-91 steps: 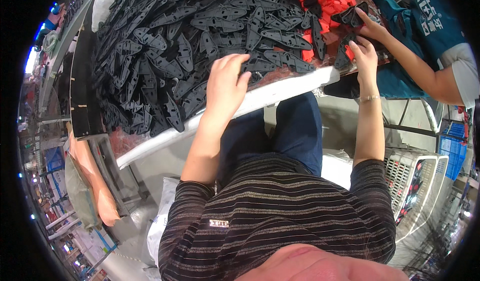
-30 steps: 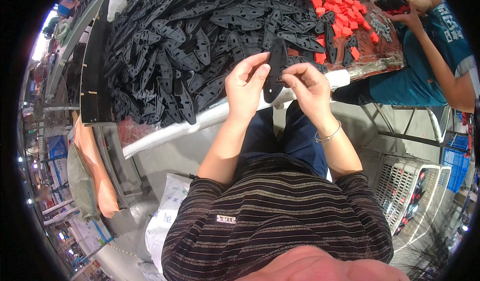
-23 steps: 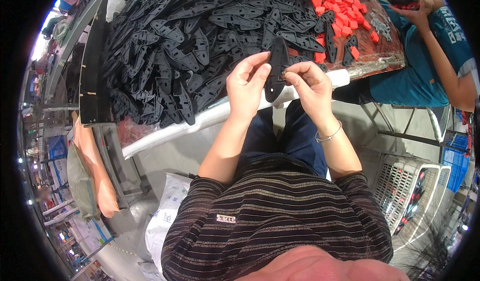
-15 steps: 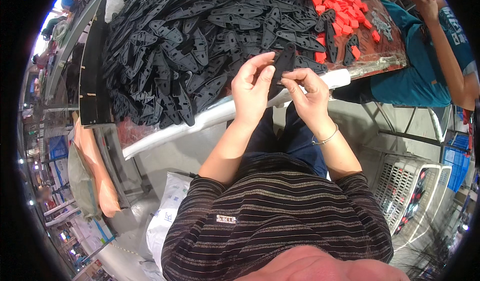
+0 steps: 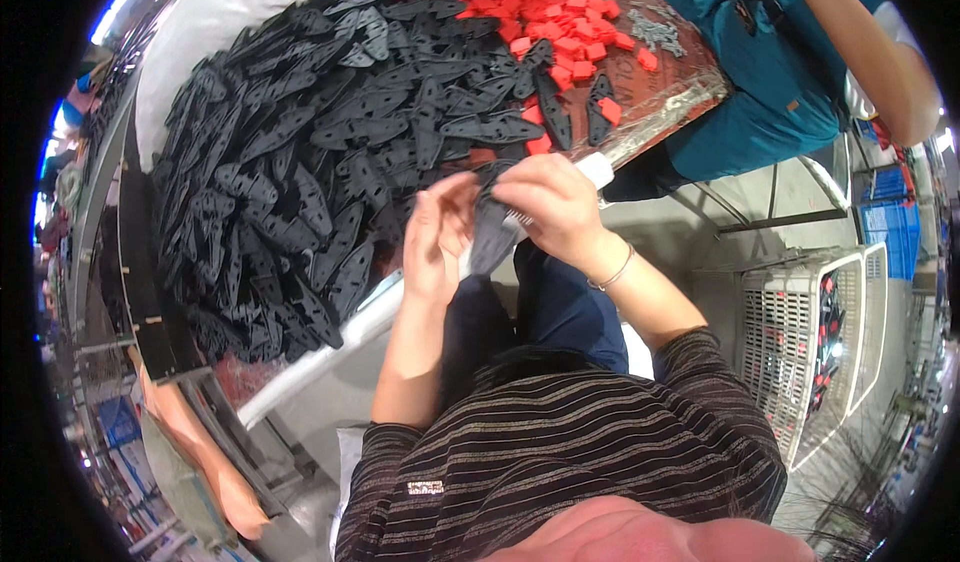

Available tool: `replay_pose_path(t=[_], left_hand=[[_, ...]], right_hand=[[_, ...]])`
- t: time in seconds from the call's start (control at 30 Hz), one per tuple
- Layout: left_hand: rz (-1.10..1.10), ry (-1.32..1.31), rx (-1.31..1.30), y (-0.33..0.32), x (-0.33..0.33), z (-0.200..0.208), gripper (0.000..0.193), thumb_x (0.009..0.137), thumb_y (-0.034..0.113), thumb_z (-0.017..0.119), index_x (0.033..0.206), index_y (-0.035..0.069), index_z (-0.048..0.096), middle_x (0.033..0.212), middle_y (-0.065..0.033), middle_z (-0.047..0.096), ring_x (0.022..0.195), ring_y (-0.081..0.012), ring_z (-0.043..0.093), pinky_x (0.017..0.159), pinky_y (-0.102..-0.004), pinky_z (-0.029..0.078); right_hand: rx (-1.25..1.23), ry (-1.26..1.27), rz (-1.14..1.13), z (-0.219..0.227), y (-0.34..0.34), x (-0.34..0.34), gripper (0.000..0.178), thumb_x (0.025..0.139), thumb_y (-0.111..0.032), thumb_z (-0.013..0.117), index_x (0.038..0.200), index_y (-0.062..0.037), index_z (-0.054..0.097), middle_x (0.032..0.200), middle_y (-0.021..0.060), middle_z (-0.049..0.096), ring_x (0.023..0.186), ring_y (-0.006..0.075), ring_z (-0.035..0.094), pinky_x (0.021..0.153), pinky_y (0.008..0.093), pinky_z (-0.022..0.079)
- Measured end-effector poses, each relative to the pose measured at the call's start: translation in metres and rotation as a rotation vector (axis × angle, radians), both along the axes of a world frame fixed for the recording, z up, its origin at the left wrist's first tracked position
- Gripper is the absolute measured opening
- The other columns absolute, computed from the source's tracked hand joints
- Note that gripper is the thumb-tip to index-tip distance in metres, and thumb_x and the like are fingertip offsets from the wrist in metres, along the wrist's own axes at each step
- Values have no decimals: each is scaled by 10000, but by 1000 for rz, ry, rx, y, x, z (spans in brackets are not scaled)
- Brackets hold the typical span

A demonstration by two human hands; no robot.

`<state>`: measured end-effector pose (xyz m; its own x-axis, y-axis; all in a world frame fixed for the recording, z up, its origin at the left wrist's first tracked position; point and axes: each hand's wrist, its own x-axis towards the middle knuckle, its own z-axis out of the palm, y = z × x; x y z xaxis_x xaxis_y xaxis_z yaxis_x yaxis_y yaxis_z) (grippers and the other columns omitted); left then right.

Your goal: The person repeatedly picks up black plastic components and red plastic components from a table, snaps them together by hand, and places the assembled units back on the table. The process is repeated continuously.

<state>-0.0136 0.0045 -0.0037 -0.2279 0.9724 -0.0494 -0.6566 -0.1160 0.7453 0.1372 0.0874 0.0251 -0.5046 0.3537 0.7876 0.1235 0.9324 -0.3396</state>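
A flat black plastic part (image 5: 490, 240), smeared by motion, hangs between my hands over the near edge of the table. At its upper end, my right hand (image 5: 555, 207) has its fingers closed on it. My left hand (image 5: 437, 242) is just left of the part, its fingers apart and loosely curved. Whether the left fingertips touch the part is hard to see. Beyond my hands lies a large pile of similar black plastic parts (image 5: 300, 152), long and tapered with small holes.
Small red plastic pieces (image 5: 560, 32) are heaped at the far side, beside small grey pieces (image 5: 655, 32). A white padded edge (image 5: 330, 344) runs along the table front. At right stand a co-worker in teal (image 5: 765, 112) and a white crate (image 5: 785, 352).
My view has turned, so the table sits farther left. Both hands have come nearer my body. The part has swung lower, its long end toward me, and my left fingers have loosened from it.
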Motion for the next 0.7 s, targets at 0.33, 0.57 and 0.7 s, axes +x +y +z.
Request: replay_pose_path(t=[0.33, 0.57, 0.7], left_hand=[[-112, 39, -91, 14, -8, -17, 290, 853, 94, 597, 1106, 19, 479, 872, -89, 609, 708, -145, 599, 608, -266, 516], [-152, 96, -34, 16, -5, -17, 361, 829, 85, 624, 1137, 20, 448, 898, -128, 619, 756, -194, 633, 643, -331, 561], [-196, 62, -20, 16, -10, -16, 369, 843, 97, 615, 1151, 15, 428, 920, -141, 613, 782, -206, 632, 701, -324, 551]], right_hand=[[86, -227, -816, -33, 178, 92, 273, 806, -239, 601, 1014, -63, 584, 962, 128, 615, 875, 339, 588, 758, 385, 500], [-136, -625, -1018, -55, 229, 121, 273, 777, -257, 636, 942, -53, 558, 948, 141, 611, 927, 349, 565, 781, 431, 474], [-209, -437, -868, -38, 209, 102, 190, 749, -109, 637, 910, -55, 553, 901, 127, 612, 876, 320, 581, 729, 409, 472]])
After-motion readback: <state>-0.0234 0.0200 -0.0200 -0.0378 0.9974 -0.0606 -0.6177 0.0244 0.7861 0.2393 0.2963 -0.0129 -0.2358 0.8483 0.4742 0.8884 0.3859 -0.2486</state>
